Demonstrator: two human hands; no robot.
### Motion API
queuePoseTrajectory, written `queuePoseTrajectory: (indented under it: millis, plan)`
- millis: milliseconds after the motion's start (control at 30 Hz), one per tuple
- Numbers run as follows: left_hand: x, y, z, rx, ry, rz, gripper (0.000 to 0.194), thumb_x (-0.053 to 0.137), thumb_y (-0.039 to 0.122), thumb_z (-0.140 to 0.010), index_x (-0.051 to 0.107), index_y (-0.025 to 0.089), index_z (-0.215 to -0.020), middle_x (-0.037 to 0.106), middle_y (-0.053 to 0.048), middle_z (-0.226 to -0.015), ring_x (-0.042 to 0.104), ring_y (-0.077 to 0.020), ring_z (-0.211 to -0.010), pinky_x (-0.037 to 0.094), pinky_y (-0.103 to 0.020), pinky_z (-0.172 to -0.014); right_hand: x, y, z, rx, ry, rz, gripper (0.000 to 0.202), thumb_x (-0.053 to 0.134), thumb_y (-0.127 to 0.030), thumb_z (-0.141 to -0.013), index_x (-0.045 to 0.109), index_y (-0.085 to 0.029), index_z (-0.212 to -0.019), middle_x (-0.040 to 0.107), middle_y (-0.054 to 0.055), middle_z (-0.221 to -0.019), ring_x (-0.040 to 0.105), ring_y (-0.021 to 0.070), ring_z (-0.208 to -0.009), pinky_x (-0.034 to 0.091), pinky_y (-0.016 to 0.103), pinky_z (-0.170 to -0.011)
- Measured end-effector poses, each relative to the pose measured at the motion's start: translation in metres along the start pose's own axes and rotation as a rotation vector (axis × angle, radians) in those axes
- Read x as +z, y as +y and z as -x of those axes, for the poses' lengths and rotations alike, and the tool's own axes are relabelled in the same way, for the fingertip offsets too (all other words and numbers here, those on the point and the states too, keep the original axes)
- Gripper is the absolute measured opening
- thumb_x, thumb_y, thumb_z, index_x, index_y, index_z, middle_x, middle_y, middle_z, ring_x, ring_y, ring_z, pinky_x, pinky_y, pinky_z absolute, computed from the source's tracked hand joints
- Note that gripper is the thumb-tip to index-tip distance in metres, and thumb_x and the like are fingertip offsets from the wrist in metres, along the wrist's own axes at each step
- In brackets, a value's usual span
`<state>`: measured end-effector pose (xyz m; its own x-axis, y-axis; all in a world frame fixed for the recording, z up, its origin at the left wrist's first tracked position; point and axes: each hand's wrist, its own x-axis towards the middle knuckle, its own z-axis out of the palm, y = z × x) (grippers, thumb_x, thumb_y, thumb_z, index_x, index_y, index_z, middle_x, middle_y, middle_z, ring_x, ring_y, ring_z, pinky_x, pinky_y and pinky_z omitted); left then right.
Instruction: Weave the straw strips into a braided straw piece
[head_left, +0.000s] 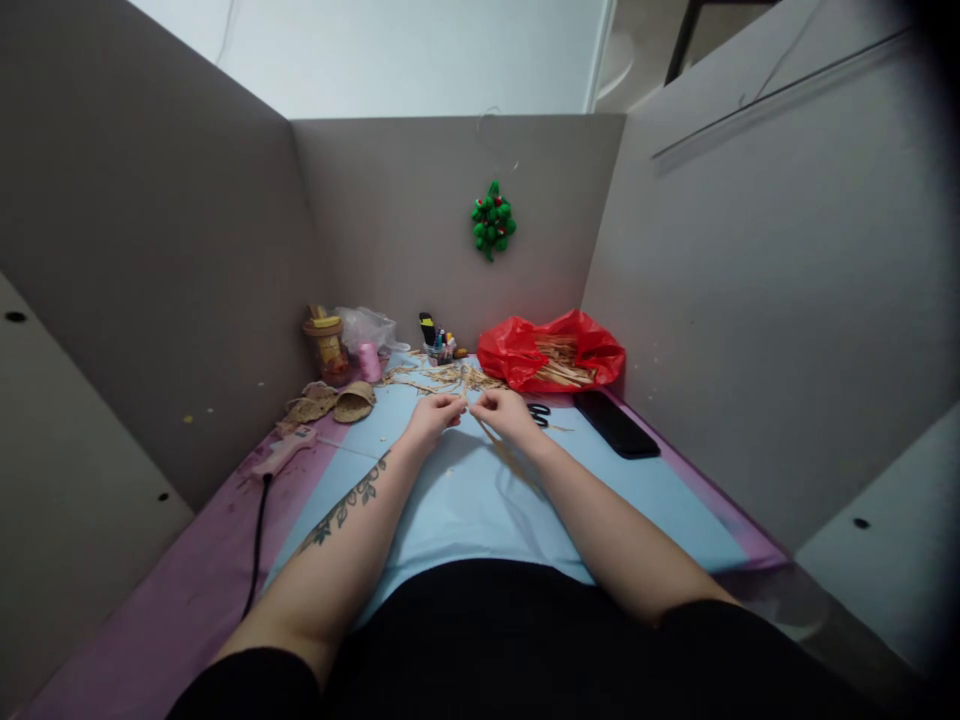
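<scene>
My left hand [436, 416] and my right hand [505, 412] meet fingertip to fingertip over the blue sheet [465, 510]. Both have their fingers pinched around pale straw strips [491, 436]. One end of the straw trails from beneath my right hand toward my right forearm. Just beyond my fingers, loose straw pieces [442, 377] lie scattered. Black-handled scissors [539, 414] rest right beside my right hand, partly hidden by it.
A red bag [510, 352] of straw sits at the back right, with a black phone-like object [616, 425] before it. Left are a pink corded tool [286, 452], woven pieces [354, 402], pink thread [369, 362] and a brown cup [327, 345]. A pen holder [439, 350] stands behind. Grey panels [442, 220] enclose the table.
</scene>
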<state>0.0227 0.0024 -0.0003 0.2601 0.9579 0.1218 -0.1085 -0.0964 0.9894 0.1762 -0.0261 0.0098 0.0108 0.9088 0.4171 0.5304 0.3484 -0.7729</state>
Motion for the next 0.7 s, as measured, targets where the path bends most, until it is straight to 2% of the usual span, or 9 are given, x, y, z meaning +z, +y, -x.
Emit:
queuePoseTrajectory:
  millis: [133, 267, 433, 600, 700]
  plan:
    - [-0.001, -0.001, -0.002, -0.015, 0.036, 0.023, 0.038, 0.077, 0.044, -0.047, 0.063, 0.012, -0.062, 0.057, -0.001, -0.058, 0.046, -0.0072, -0.051, 0.039, -0.023, -0.055, -0.006, 0.005, -0.004, 0.041, -0.026, -0.076, 0.021, 0.058, -0.035, -0.065, 0.056, -0.015, -0.059, 0.050, -0.002, -0.053, 0.042, 0.0105, -0.052, 0.032, 0.022, -0.050]
    - [-0.001, -0.001, -0.001, 0.005, 0.016, 0.005, 0.036, 0.076, 0.043, -0.050, 0.062, 0.012, -0.061, 0.055, 0.000, -0.055, 0.045, -0.0071, -0.050, 0.038, -0.022, -0.053, -0.005, 0.002, -0.003, -0.007, -0.071, -0.106, 0.025, 0.061, -0.040, -0.066, 0.058, -0.015, -0.066, 0.054, 0.000, -0.060, 0.044, 0.0111, -0.055, 0.034, 0.023, -0.053]
    - [0.002, 0.001, 0.001, -0.001, 0.013, -0.007, 0.035, 0.076, 0.042, -0.049, 0.064, 0.012, -0.063, 0.055, 0.000, -0.054, 0.045, -0.0073, -0.050, 0.038, -0.023, -0.053, 0.001, 0.000, 0.000, 0.019, -0.043, -0.095, 0.019, 0.064, -0.032, -0.062, 0.056, -0.015, -0.060, 0.051, -0.002, -0.055, 0.043, 0.0100, -0.053, 0.031, 0.022, -0.050]
    - [0.000, -0.001, -0.003, -0.018, 0.061, -0.005, 0.035, 0.076, 0.040, -0.048, 0.064, 0.012, -0.064, 0.057, -0.001, -0.058, 0.046, -0.0071, -0.050, 0.038, -0.023, -0.053, -0.014, 0.003, -0.005, 0.215, -0.050, -0.361, 0.021, 0.067, -0.033, -0.058, 0.056, -0.016, -0.061, 0.041, -0.006, -0.043, 0.031, 0.0058, -0.039, 0.021, 0.021, -0.040]
    - [-0.002, -0.002, -0.004, -0.018, 0.098, -0.048, 0.032, 0.074, 0.039, -0.051, 0.062, 0.011, -0.062, 0.055, 0.000, -0.055, 0.044, -0.0069, -0.048, 0.037, -0.023, -0.051, -0.027, -0.002, -0.005, 0.195, 0.077, -0.527, 0.025, 0.069, -0.037, -0.059, 0.057, -0.016, -0.067, 0.047, -0.004, -0.047, 0.031, 0.0051, -0.036, 0.019, 0.021, -0.037]
